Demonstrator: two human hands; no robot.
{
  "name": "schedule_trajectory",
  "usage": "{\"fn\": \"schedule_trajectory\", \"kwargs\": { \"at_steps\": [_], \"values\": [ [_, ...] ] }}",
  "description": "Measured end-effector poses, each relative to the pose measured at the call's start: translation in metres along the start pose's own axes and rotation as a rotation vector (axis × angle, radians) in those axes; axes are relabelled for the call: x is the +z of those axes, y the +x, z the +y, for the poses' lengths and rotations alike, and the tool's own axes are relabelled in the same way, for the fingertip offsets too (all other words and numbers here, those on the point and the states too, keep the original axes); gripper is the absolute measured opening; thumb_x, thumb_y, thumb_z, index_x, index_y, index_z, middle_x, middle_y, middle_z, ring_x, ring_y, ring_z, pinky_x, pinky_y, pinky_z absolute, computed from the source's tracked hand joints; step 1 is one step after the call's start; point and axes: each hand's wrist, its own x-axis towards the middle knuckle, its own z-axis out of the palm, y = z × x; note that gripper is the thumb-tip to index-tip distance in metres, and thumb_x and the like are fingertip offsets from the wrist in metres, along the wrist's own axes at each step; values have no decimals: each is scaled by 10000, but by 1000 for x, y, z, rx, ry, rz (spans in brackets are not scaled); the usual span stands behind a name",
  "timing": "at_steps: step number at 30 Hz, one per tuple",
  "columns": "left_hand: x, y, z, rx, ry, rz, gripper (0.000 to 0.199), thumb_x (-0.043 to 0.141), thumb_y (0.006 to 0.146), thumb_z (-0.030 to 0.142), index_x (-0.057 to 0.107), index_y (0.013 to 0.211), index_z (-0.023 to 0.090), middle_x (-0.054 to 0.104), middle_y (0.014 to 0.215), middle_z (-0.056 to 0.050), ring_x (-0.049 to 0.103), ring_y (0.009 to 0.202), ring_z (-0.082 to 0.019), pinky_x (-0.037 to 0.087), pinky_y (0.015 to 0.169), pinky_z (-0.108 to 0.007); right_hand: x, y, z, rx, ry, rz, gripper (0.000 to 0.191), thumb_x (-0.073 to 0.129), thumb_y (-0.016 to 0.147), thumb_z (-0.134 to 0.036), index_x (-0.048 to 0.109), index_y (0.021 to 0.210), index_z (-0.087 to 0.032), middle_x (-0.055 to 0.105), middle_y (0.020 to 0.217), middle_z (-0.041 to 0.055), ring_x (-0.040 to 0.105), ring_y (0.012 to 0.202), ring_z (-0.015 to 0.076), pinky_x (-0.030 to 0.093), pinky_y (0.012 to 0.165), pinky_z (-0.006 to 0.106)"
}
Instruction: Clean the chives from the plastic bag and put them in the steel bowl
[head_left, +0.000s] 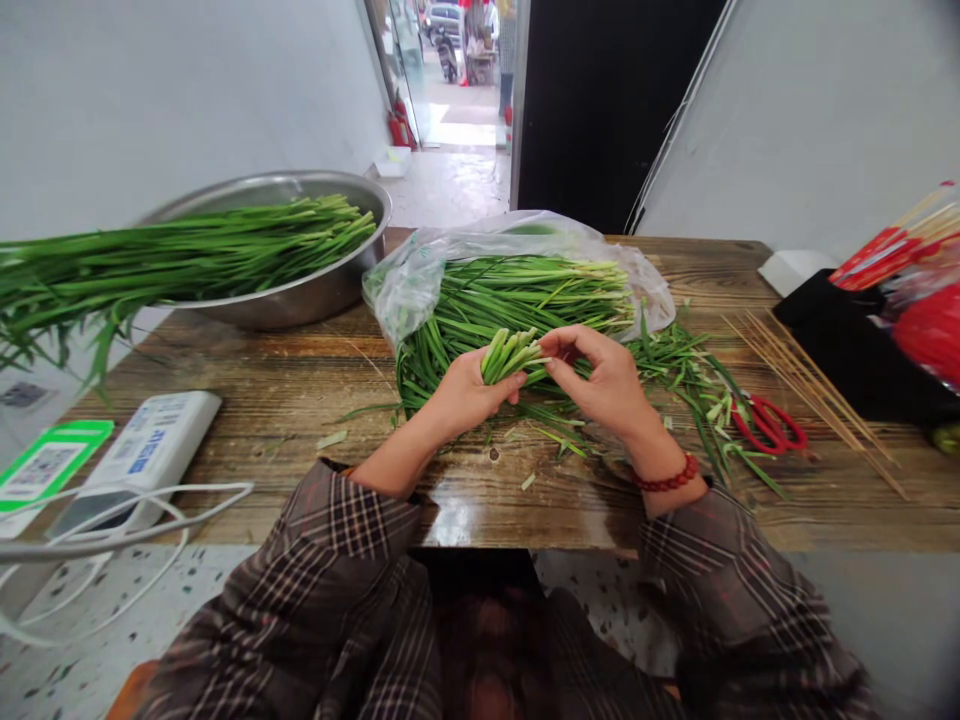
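Note:
My left hand (474, 388) is wrapped round a small bunch of garlic chives (511, 356), its pale cut ends pointing up and to the right. My right hand (596, 375) pinches at the end of a stalk on the bunch's right side, thumb against fingertips. Behind both hands, a larger pile of garlic chives (525, 285) lies in an open clear plastic bag (409, 280). To the right of my right hand are loose trimmed leaves (686, 365) and scissors with red handles (772, 425), lying on the scraps.
A steel basin (300, 305) at the left holds more long chives that hang over its rim. White device (142, 450), green code card (52, 465) and cables (172, 490) sit front left. Bamboo skewers (817, 390) and a black box (855, 345) are on the right of the wooden table (300, 500).

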Motion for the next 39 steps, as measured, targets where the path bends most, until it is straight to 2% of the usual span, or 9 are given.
{"fn": "schedule_trajectory", "kwargs": {
  "at_steps": [3, 11, 19, 22, 26, 29, 32, 35, 39],
  "values": [
    [1, 0, 1, 1, -32, 14, 250, 662, 784, 383, 591, 764, 144, 613, 562, 14, 455, 410, -65, 350, 415, -199, 0, 0, 0, -38, -78, -9, 22, 605, 823, -198, 624, 827, -207, 655, 779, 10, 585, 721, 143, 485, 696, 291],
    [1, 3, -4, -5, -160, 147, 279, 669, 779, 410, 604, 759, 140, 641, 588, -8, 517, 437, -86, 403, 442, -215, 3, -1, 5, 52, -74, -11, 79, 574, 866, -234, 618, 808, -205, 643, 757, 5, 569, 689, 140, 466, 650, 280],
    [1, 2, -3, -10, -85, 133, 281, 651, 786, 381, 548, 633, 168, 526, 458, 31, 445, 390, -79, 350, 406, -217, 0, -2, 3, -120, -155, -116, 83, 563, 893, -232, 643, 881, -211, 632, 807, 28, 571, 767, 155, 458, 712, 301],
    [2, 1, -2, 21, -37, 110, 299, 644, 791, 382, 532, 608, 174, 491, 440, 40, 447, 406, -83, 361, 422, -218, 7, -2, 2, -26, -62, -32, 116, 579, 882, -258, 639, 798, -206, 621, 746, 13, 551, 706, 140, 440, 661, 282],
    [3, 2, -3, 76, 20, 143, 296, 654, 791, 374, 533, 606, 178, 495, 473, 35, 480, 474, -100, 388, 458, -224, 14, -1, 10, 249, 195, 108, 197, 582, 869, -367, 597, 771, -198, 562, 669, -21, 501, 603, 105, 407, 565, 240],
    [1, 2, -6, 90, 9, 231, 308, 660, 801, 399, 541, 621, 180, 509, 503, 23, 505, 512, -118, 412, 478, -241, 1, 2, 20, 346, 311, 281, 298, 518, 894, -477, 540, 764, -209, 495, 631, -35, 470, 558, 92, 397, 519, 216],
    [-2, 3, -6, 114, -24, 284, 291, 691, 780, 440, 600, 699, 176, 562, 571, 10, 565, 596, -146, 467, 542, -261, -21, 5, 26, 330, 234, 395, 389, 461, 912, -535, 504, 697, -214, 495, 621, -21, 474, 547, 93, 403, 512, 219],
    [-4, 3, -3, 139, -27, 299, 330, 767, 699, 440, 659, 826, 156, 664, 739, -19, 634, 768, -189, 521, 668, -282, -35, 7, 28, 283, 83, 312, 357, 523, 896, -467, 553, 659, -202, 539, 616, -9, 501, 578, 105, 425, 563, 245],
    [-6, 3, 0, 160, -22, 354, 404, 806, 654, 414, 670, 930, 152, 708, 892, -57, 655, 920, -228, 541, 758, -305, -40, 6, 30, 240, -30, 168, 123, 604, 825, -294, 655, 814, -183, 631, 724, 0, 523, 607, 109, 413, 586, 259]
  ]
}}
